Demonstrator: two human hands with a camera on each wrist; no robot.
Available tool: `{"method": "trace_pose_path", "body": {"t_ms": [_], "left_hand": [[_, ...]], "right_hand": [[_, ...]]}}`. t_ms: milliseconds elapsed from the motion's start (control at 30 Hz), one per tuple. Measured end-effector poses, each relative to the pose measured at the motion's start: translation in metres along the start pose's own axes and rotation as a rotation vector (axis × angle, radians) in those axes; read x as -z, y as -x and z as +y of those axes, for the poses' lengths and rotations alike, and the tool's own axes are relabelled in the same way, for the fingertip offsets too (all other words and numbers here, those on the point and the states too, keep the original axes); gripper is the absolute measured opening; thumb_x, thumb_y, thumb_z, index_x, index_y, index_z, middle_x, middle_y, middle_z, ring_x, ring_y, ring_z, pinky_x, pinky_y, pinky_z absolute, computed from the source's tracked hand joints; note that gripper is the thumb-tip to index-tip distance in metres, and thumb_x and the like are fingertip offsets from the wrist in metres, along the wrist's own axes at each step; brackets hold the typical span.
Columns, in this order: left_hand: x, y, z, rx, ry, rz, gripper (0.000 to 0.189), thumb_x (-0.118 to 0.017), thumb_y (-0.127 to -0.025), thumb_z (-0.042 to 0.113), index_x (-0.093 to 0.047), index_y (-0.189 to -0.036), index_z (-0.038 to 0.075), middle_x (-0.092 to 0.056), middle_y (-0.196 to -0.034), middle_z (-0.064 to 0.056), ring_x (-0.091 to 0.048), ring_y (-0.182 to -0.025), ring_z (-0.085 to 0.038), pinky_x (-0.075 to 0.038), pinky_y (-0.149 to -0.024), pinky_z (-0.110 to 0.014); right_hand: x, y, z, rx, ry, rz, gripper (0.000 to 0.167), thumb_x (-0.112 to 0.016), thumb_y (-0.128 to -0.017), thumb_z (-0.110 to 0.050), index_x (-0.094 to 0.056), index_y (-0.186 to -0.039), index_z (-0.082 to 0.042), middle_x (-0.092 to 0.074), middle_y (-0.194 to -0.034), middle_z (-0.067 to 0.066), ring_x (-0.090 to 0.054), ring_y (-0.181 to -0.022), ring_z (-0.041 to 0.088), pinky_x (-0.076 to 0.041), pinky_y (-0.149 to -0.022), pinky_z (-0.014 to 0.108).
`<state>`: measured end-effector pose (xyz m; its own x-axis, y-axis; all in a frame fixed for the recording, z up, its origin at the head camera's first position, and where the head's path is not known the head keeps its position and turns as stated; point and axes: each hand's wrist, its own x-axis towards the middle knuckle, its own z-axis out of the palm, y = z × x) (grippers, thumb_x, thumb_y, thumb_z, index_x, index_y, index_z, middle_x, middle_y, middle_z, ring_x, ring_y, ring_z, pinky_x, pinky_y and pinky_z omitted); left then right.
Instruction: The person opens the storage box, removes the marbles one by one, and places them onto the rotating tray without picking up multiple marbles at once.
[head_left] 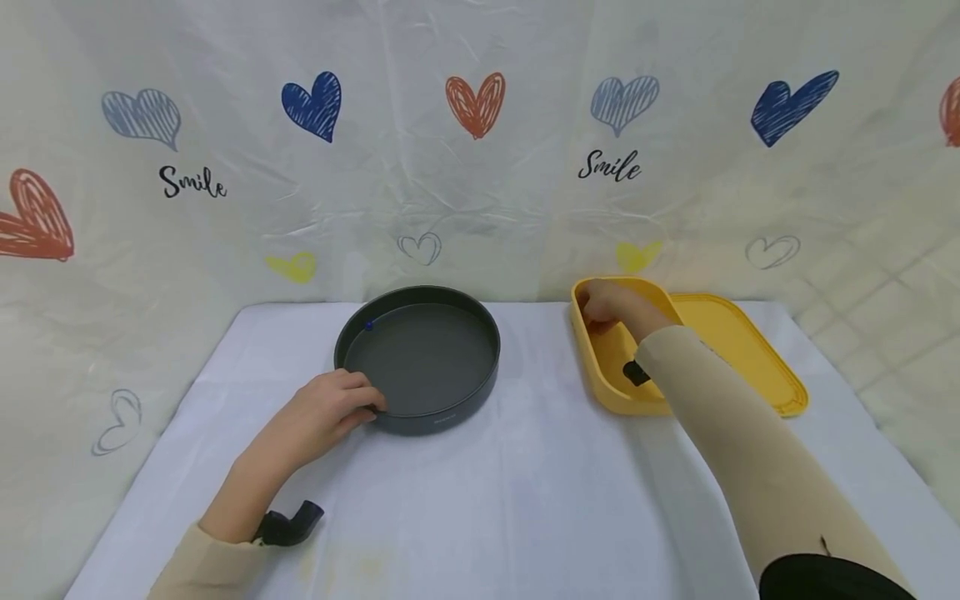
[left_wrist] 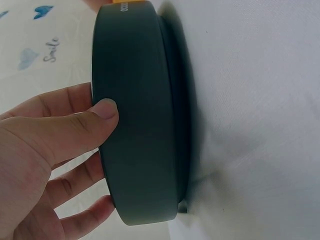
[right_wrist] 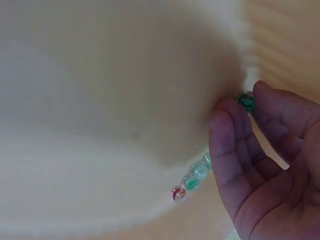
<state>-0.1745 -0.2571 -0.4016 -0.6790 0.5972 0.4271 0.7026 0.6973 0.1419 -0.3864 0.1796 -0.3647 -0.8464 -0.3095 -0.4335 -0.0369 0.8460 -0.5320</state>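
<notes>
My left hand [head_left: 333, 414] grips the near-left rim of a round dark grey pan [head_left: 420, 358]. In the left wrist view its thumb presses the pan's outer wall [left_wrist: 135, 125] while the fingers reach over the rim. A small blue marble [head_left: 368, 325] lies inside the pan, toward the far left. My right hand [head_left: 609, 304] reaches down into a yellow container [head_left: 609, 379]. Between its thumb and fingertips it pinches a dark green glass marble [right_wrist: 246, 102]. Several more glass marbles [right_wrist: 200, 171], clear green and one red, line up along the container's edge beside the fingers.
A yellow lid [head_left: 750, 354] lies flat to the right of the container, partly behind the right forearm. White cloth [head_left: 510, 500] covers the table, and a sheet printed with hearts [head_left: 476, 104] hangs behind it. A black round object [head_left: 832, 577] shows at the bottom right.
</notes>
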Motion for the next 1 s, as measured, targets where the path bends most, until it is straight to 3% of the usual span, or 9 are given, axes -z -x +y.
{"method": "trace_pose_path", "body": {"t_ms": [233, 467, 600, 800, 1000], "left_hand": [[0.001, -0.001, 0.0, 0.011, -0.008, -0.015, 0.027, -0.086, -0.076, 0.005, -0.074, -0.093, 0.022, -0.063, -0.087, 0.011, -0.059, -0.081, -0.011, -0.051, -0.072, -0.03], [0.003, -0.004, 0.001, 0.023, -0.017, -0.023, 0.027, -0.085, -0.076, 0.004, -0.074, -0.093, 0.022, -0.064, -0.086, 0.01, -0.06, -0.081, -0.012, -0.051, -0.072, -0.031], [0.004, -0.005, 0.001, 0.026, -0.014, -0.029, 0.026, -0.085, -0.077, 0.004, -0.074, -0.093, 0.022, -0.063, -0.086, 0.01, -0.059, -0.081, -0.012, -0.051, -0.072, -0.031], [0.001, -0.002, 0.001, 0.024, -0.007, -0.023, 0.026, -0.085, -0.077, 0.005, -0.074, -0.093, 0.021, -0.063, -0.087, 0.01, -0.059, -0.081, -0.011, -0.051, -0.072, -0.031], [0.0, -0.001, 0.0, 0.019, -0.004, -0.019, 0.026, -0.085, -0.077, 0.006, -0.074, -0.094, 0.022, -0.063, -0.087, 0.01, -0.059, -0.081, -0.011, -0.051, -0.072, -0.031]], "right_hand": [[0.006, 0.003, 0.006, 0.021, -0.034, 0.051, 0.014, -0.047, -0.093, -0.002, -0.051, -0.08, -0.005, -0.054, -0.074, 0.006, -0.054, -0.067, 0.021, -0.052, -0.068, 0.034], [0.023, 0.022, 0.002, 0.084, -0.163, 0.187, 0.023, -0.055, -0.099, -0.014, -0.054, -0.107, 0.007, -0.063, -0.087, 0.018, -0.06, -0.069, 0.022, -0.055, -0.066, 0.033], [0.029, 0.028, 0.002, 0.102, -0.27, 0.274, 0.027, -0.058, -0.1, -0.017, -0.054, -0.114, 0.006, -0.066, -0.097, 0.02, -0.065, -0.073, 0.021, -0.059, -0.07, 0.032], [0.031, 0.034, 0.001, 0.101, -0.498, 0.334, 0.037, -0.057, -0.102, -0.022, -0.05, -0.129, 0.003, -0.067, -0.1, 0.007, -0.066, -0.079, 0.014, -0.058, -0.086, 0.036], [0.025, 0.044, -0.008, 0.118, -0.809, 0.28, 0.032, -0.058, -0.102, -0.019, -0.049, -0.128, -0.002, -0.066, -0.099, 0.001, -0.067, -0.083, 0.013, -0.058, -0.085, 0.029]]}}
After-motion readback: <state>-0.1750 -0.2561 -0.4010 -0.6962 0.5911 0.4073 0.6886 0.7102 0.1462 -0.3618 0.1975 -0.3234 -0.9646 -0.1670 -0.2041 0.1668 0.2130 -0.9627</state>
